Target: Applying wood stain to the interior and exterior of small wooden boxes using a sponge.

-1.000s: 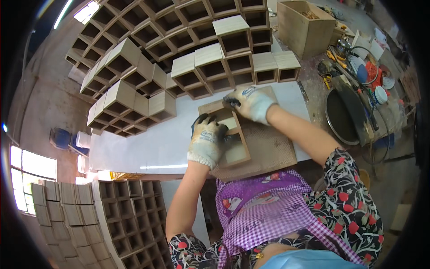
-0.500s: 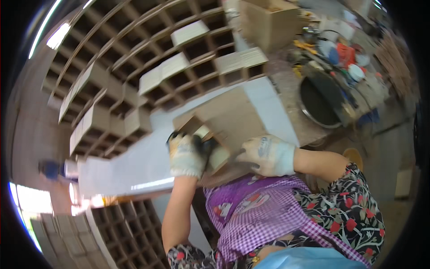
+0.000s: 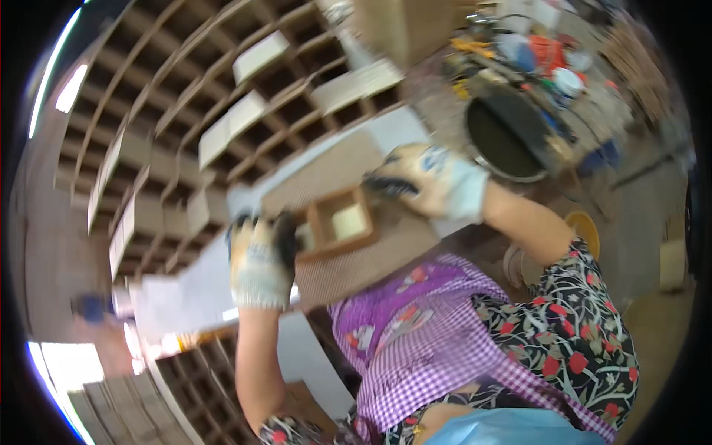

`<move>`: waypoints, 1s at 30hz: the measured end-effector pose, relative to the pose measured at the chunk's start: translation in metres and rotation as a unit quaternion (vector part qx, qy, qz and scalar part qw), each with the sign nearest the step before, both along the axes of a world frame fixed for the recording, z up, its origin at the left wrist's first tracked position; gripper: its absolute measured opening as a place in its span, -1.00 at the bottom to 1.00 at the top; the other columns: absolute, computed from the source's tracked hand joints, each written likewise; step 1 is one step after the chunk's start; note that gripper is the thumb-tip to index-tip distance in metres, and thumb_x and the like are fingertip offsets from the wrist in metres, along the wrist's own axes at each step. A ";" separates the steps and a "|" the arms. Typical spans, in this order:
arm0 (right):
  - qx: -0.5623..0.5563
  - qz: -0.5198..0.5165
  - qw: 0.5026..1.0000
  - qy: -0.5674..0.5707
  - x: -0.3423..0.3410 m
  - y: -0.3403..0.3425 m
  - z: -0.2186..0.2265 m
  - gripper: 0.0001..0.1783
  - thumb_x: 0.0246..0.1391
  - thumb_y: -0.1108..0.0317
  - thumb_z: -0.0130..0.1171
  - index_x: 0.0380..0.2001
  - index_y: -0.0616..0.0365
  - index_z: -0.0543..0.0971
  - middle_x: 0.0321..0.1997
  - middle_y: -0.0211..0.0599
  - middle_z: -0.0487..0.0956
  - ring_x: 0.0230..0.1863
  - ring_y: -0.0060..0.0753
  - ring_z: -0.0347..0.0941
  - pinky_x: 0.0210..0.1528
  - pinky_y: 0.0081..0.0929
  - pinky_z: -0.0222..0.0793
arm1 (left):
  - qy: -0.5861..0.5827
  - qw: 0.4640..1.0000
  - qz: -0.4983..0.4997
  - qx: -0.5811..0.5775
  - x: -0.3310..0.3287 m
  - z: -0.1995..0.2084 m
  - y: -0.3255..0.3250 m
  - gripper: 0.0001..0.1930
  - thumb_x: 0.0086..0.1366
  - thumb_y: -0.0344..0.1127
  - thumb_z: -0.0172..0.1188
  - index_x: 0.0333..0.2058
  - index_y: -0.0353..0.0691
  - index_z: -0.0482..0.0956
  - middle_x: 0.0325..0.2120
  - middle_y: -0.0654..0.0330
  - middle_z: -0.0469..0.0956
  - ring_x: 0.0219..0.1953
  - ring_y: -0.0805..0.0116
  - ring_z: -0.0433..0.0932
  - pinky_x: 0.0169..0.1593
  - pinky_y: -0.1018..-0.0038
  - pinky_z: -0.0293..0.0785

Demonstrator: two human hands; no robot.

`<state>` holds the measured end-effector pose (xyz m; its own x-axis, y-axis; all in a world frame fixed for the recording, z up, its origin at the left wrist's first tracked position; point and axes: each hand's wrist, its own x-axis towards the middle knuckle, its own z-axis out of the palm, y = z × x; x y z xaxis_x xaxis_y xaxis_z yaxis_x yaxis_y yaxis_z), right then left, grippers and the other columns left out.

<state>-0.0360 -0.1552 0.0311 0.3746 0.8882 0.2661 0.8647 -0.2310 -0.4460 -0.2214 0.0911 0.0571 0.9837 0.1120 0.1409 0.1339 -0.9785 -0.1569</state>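
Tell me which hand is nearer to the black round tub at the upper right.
Right. The right hand is raised just left of the black round tub, apart from it. The left hand is farther off, gripping the left side of the small wooden box frame.

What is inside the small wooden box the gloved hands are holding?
The wooden box looks hollow, showing only a pale inner panel. The left hand covers its left end, so that part cannot be seen.
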 end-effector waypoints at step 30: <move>0.016 -0.049 0.998 -0.026 -0.005 0.016 0.015 -0.65 0.11 0.33 0.11 -0.01 0.03 0.61 -0.24 -0.03 0.55 -0.14 0.08 0.51 -0.08 -0.14 0.46 | 0.006 0.990 -0.140 -0.023 0.033 -0.032 -0.005 -0.72 0.11 -0.13 0.29 -0.22 -0.09 0.69 0.12 0.08 0.46 0.32 -0.05 0.23 0.36 0.11 0.16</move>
